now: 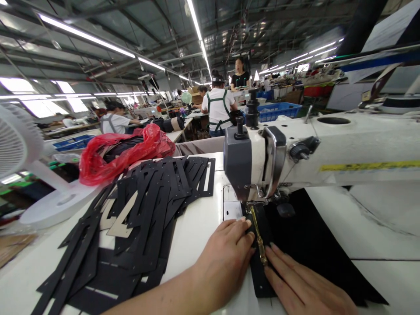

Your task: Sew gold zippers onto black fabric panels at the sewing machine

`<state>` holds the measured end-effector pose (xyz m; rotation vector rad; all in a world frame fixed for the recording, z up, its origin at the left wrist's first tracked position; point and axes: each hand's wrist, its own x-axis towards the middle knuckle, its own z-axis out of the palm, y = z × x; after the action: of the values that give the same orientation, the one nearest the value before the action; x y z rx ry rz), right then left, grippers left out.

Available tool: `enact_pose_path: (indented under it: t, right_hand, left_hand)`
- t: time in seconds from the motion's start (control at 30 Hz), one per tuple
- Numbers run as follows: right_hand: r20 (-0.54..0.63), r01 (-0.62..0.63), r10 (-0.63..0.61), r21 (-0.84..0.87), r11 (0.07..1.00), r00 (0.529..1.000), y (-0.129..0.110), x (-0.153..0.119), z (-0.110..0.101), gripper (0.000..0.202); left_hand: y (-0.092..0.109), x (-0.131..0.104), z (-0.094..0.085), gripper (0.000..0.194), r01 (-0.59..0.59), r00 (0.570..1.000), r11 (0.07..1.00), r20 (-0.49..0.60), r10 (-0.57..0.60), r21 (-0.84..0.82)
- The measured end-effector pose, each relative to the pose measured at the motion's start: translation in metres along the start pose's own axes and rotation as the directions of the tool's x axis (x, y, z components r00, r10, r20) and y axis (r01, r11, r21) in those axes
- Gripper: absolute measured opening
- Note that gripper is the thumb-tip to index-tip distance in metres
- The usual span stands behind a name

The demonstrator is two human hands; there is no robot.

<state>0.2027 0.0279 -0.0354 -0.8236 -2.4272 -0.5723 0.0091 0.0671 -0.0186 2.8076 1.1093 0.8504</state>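
Gold zipper [257, 227] lines a black strip [258, 276], left hand [226, 249] curled, grip unclear, right hand [300, 284] flat, fingers together.

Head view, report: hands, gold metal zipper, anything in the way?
Left hand left of gold metal zipper; right hand flat along its right. Far end at white-grey sewing machine. Flat black pieces piled leftward; no blockage visible.

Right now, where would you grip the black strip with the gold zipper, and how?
The black strip is probably best pinched at its near end, from the wearer's side: that flat end sticks out past the gold zipper, while the far end runs in under the sewing machine head. The left hand and right hand flank the zipper, so the long edges look harder to reach.
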Motion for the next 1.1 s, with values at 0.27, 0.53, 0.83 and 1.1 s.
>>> enact_pose_path:
  t: [0.27, 0.53, 0.83, 1.1]
  right_hand:
    - [-0.026, -0.04, 0.04, 0.004, 0.999, 0.999, 0.007, 0.01, 0.003, 0.044]
    - [-0.178, -0.153, 0.16, 0.057, 0.987, 0.971, 0.008, 0.013, 0.026, 0.041]
    - [-0.083, -0.053, 0.053, 0.001, 0.999, 0.995, 0.02, 0.021, 0.019, 0.039]
    - [0.024, -0.253, 0.252, 0.113, 0.961, 0.968, 0.026, 0.032, 0.008, 0.022]
  left_hand:
    - [-0.003, 0.003, 0.001, 0.022, -0.053, 0.999, 0.997, -0.002, 0.053, 0.05]
    - [-0.008, 0.007, 0.003, 0.02, 0.007, 1.0, 1.0, 0.01, -0.007, -0.018]
    - [-0.012, 0.012, 0.005, 0.019, 0.095, 0.995, 0.993, 0.035, -0.092, -0.072]
    - [-0.012, 0.011, 0.001, 0.014, 0.088, 0.993, 0.993, 0.088, -0.081, -0.081]
